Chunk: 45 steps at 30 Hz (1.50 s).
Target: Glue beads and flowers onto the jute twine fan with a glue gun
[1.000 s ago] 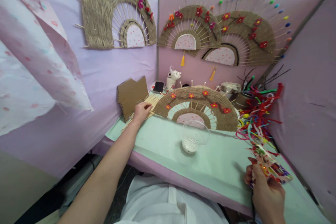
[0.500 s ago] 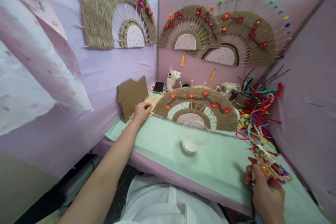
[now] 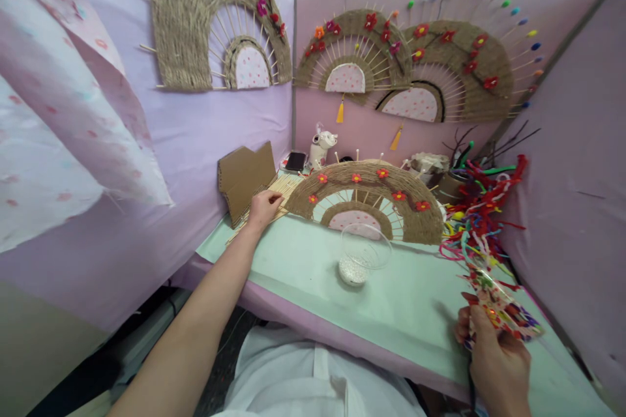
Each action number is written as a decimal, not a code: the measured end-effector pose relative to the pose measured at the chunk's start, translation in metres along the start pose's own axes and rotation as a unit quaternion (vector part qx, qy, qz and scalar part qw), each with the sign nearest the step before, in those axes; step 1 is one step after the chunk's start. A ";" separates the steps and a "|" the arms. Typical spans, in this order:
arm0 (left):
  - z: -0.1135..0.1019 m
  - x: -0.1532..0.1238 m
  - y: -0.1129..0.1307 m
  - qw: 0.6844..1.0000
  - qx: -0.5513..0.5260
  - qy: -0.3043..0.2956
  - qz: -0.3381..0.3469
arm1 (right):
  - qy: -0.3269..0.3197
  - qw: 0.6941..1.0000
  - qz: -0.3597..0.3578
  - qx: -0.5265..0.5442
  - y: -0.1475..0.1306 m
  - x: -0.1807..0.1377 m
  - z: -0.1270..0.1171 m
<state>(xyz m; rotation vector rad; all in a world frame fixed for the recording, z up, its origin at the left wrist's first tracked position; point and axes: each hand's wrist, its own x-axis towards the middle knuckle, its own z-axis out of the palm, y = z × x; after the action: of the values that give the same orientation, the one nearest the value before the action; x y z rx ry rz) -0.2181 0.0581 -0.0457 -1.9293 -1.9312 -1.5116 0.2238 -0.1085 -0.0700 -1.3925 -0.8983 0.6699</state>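
My left hand (image 3: pixel 264 207) reaches to the far left of the mint-green table (image 3: pixel 303 267) with its fingers curled over a bundle of thin wooden sticks (image 3: pixel 282 187). These lie beside a twine-woven half-round fan (image 3: pixel 366 199) with small red flowers. My right hand (image 3: pixel 493 365) is at the near right, closed on a clear packet of small coloured flowers (image 3: pixel 501 306). A clear plastic cup (image 3: pixel 364 254) holding white beads lies on its side between the hands.
Cardboard pieces (image 3: pixel 244 176) lean on the purple wall at the left. A tangle of coloured pipe cleaners (image 3: pixel 479 215) fills the right. A phone (image 3: pixel 296 160), a white figurine (image 3: pixel 321 145) and a pot stand at the back. Finished fans (image 3: pixel 220 19) hang on the walls.
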 end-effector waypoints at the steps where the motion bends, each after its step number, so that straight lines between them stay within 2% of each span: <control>1: 0.000 0.000 0.000 1.000 -0.001 0.000 0.000 | 0.001 1.000 -0.001 0.002 0.001 0.000 0.000; 11: 0.000 0.000 0.001 1.000 -0.006 0.000 0.002 | 0.005 1.000 0.004 0.008 -0.007 -0.003 0.003; 26: 0.000 -0.001 0.003 1.000 -0.010 -0.011 0.000 | 0.002 1.000 -0.002 0.000 0.006 0.002 -0.001; 31: -0.002 -0.002 0.008 0.998 -0.035 -0.039 -0.038 | -0.006 1.000 0.003 0.007 0.004 0.001 0.000; 34: -0.008 -0.001 0.014 0.998 -0.029 -0.022 -0.051 | -0.007 1.000 0.001 0.004 0.001 0.000 0.000; 37: -0.021 -0.007 0.032 0.997 -0.031 0.061 -0.037 | -0.013 1.000 -0.006 0.001 -0.001 0.000 0.001; 39: -0.032 -0.017 0.055 0.992 -0.037 0.119 -0.005 | -0.013 1.000 -0.005 -0.004 -0.001 0.001 0.001; 40: -0.037 -0.023 0.071 0.990 -0.046 0.128 0.020 | -0.012 1.000 -0.004 -0.005 -0.001 0.001 0.001; 42: -0.048 -0.037 0.107 0.989 -0.093 0.088 0.080 | -0.011 1.000 -0.004 -0.009 -0.001 0.001 0.002; 43: -0.052 -0.043 0.127 0.986 -0.116 0.041 0.114 | -0.012 1.000 -0.004 -0.014 -0.002 0.001 0.002; 45: -0.056 -0.051 0.164 0.965 -0.148 -0.102 0.189 | -0.012 1.000 -0.005 -0.025 -0.002 0.000 0.002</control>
<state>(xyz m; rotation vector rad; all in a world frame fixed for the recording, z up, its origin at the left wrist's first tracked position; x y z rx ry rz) -0.1115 -0.0533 0.0490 -2.4864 -1.3331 -1.6064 0.2215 -0.1078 -0.0678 -1.4257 -0.9461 0.6616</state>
